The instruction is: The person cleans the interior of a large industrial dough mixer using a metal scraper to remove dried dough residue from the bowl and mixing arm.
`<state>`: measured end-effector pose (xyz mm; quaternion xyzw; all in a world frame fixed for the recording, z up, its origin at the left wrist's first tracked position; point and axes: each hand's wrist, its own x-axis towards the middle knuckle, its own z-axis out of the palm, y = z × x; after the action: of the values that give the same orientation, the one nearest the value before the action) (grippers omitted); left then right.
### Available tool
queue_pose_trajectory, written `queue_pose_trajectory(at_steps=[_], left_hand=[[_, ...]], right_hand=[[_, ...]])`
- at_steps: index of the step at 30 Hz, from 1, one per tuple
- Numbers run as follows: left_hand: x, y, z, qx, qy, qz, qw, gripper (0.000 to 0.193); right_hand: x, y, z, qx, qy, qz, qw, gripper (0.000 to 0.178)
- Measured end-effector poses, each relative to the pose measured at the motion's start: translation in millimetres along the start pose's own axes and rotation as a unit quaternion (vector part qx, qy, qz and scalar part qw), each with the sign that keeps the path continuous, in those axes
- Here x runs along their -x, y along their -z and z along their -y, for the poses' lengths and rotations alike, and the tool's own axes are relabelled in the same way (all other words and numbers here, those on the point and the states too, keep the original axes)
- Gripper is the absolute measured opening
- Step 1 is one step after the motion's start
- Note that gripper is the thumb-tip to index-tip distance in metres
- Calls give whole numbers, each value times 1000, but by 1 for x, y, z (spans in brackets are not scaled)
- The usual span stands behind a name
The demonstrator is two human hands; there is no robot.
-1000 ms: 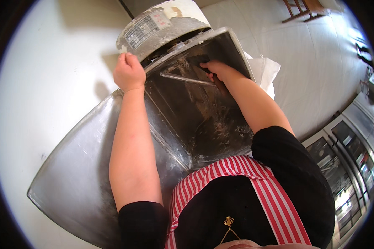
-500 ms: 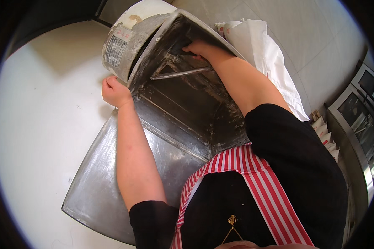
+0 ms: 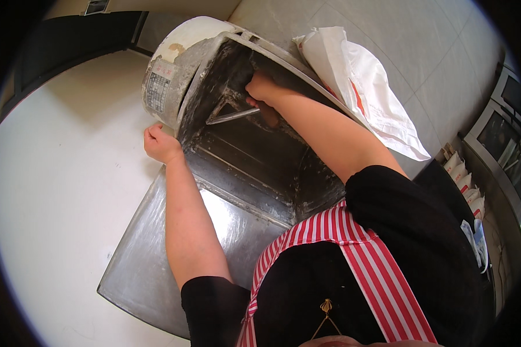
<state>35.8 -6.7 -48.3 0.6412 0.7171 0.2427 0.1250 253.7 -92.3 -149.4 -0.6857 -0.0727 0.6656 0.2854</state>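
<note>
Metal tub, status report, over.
Left grip curled, outside metal tub. Right grip inside, by metal bar, contact unclear. Tub open, inner walls streaked. White sack alongside.

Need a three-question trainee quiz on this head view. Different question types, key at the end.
1. As pictured, on which side of the metal bin does the white bag lie?
2. True or false: both hands are inside the bin.
3. Fill in: the apron has red and white ____.

Key:
1. Right.
2. False: only the right hand is inside; the left hand is outside.
3. Stripes.
</note>
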Motion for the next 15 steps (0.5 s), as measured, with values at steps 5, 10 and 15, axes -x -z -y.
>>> queue_pose_trajectory(at_steps=[5,10,15], left_hand=[[1,3,-2,-6,-2,0,1000,29],[-1,1,-6,-6,4,3,1000,28],[6,2,1,-6,9,2,1000,28]], right_hand=[[-2,-10,3,-47,-20,-22,998,14],[-78,-29,-38,137,32,-49,989,10],[-62,-25,-31,232,27,-19,972,15]])
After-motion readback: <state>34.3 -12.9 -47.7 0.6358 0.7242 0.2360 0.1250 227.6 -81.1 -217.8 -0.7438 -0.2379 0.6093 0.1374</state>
